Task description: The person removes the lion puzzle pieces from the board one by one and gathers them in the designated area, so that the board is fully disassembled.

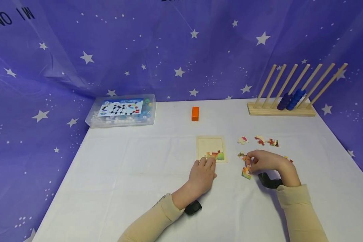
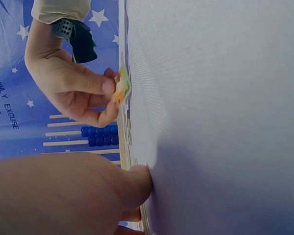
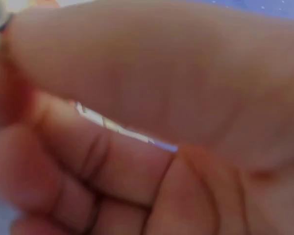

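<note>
A shallow wooden puzzle tray (image 1: 210, 144) lies mid-table, with joined picture pieces (image 1: 216, 155) along its lower right inside. My left hand (image 1: 202, 176) rests its fingertips on the tray's near edge; the thumb is down beside it in the left wrist view. To the right of the tray, my right hand (image 1: 264, 160) pinches a green and orange puzzle piece (image 1: 246, 172) between thumb and fingers. The left wrist view shows this piece (image 2: 122, 88) tilted up off the table. Another piece (image 1: 241, 156) lies by the right fingertips. The right wrist view is mostly filled by the hand itself.
Loose puzzle pieces lie beyond the right hand, among them a red and white one (image 1: 243, 140) and a dark-edged one (image 1: 273, 142). An orange block (image 1: 195, 114), a clear plastic case (image 1: 121, 121) and a wooden peg rack (image 1: 282, 112) with blue beads stand at the back.
</note>
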{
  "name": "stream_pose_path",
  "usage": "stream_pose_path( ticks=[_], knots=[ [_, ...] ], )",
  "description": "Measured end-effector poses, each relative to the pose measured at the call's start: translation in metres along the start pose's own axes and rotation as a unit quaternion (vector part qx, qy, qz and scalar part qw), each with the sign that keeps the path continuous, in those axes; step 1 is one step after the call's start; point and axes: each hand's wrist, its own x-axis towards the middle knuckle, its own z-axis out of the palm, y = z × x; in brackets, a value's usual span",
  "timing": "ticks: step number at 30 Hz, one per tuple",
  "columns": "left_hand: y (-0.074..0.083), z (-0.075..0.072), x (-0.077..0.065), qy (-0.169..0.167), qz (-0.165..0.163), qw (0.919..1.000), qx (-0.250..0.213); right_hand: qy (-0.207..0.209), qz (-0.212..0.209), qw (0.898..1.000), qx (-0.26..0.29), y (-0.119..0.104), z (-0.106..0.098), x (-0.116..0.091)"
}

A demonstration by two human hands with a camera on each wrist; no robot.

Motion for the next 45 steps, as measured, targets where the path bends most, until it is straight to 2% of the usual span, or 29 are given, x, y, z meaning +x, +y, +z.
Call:
stream_pose_path(
  ticks=[3, 7, 11, 13, 16, 20, 23, 27, 31, 38, 45],
  knots=[
    [0.0, 0.001, 0.0, 0.003, -0.002, 1.0, -0.005, -0.001, 0.034, 0.999, -0.012, -0.002, 0.003, 0.0],
    [0.0, 0.001, -0.001, 0.007, -0.002, 1.0, -0.007, 0.019, 0.066, 0.996, -0.054, -0.009, 0.007, 0.0],
    [-0.001, 0.001, 0.0, 0.006, -0.001, 1.0, -0.002, 0.05, 0.064, 0.994, -0.078, -0.019, 0.013, 0.007],
    [-0.001, 0.002, 0.0, 0.001, -0.001, 1.0, -0.004, 0.07, 0.042, 0.994, -0.078, -0.025, 0.017, 0.015],
    [-0.001, 0.002, 0.0, -0.011, -0.001, 0.9999, -0.007, 0.103, -0.014, 0.991, -0.081, -0.034, 0.026, 0.032],
    [-0.001, 0.001, 0.001, -0.03, 0.003, 0.9995, -0.009, 0.14, -0.096, 0.978, -0.121, -0.043, 0.04, 0.057],
    [-0.001, 0.0, 0.001, -0.043, 0.012, 0.999, -0.008, 0.147, -0.127, 0.968, -0.156, -0.046, 0.047, 0.07],
    [0.0, -0.001, 0.0, -0.048, 0.019, 0.9987, -0.007, 0.133, -0.129, 0.966, -0.177, -0.049, 0.05, 0.076],
    [0.0, 0.0, 0.0, -0.044, 0.013, 0.9989, -0.011, 0.128, -0.127, 0.969, -0.171, -0.049, 0.051, 0.077],
    [0.0, 0.0, 0.0, -0.039, 0.008, 0.999, -0.022, 0.144, -0.115, 0.968, -0.17, -0.049, 0.053, 0.079],
    [-0.001, 0.0, -0.001, -0.014, -0.001, 0.9994, -0.031, 0.161, -0.095, 0.971, -0.152, -0.054, 0.054, 0.079]
  ],
)
